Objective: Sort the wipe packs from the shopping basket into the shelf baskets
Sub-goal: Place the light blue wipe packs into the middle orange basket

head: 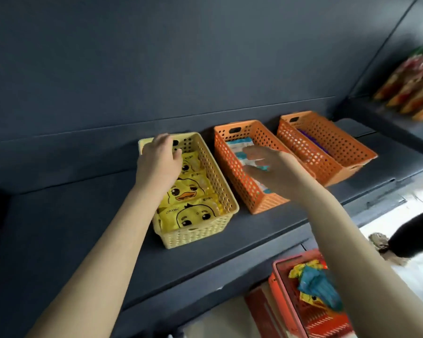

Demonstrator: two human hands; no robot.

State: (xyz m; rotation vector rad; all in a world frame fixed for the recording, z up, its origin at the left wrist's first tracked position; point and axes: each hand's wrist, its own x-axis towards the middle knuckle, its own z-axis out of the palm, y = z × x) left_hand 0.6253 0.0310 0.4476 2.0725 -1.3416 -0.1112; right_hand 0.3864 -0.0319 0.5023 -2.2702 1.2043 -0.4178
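Reaches the left grip (158,159) over the far end of a yellow basket (195,237) on the dark shelf (59,215), fingers bent down at the rearmost pack, thumb side near the far rim. Cannot tell whether anything is pinched there or only touched. Has, on the near side of that grip and partly under the wrist, yellow duck packs (188,189) lying flat in a row along the basket, right up to its front wall.

Finds, just right of the left grip, the middle orange basket (266,203), set beside the yellow one with a narrow gap of shelf between. Holds the right grip (274,172) above this orange basket, fingers spread and loose, clasping nothing, outline smeared by blur. Has a blue-and-white pack (237,145) lying flat inside, directly beneath and beyond those fingertips.

Sees, further right of the right grip and clear of it, a second orange basket (308,154) with something purple (313,142) along its floor, too dim to name.

Finds, below the right forearm and down past the shelf's front edge, the red shopping basket (282,296) with a jumble of blue and yellow packs (313,286) inside. Catches, up and far right of both grips, blurred red-and-yellow bags (410,89) on another shelf.
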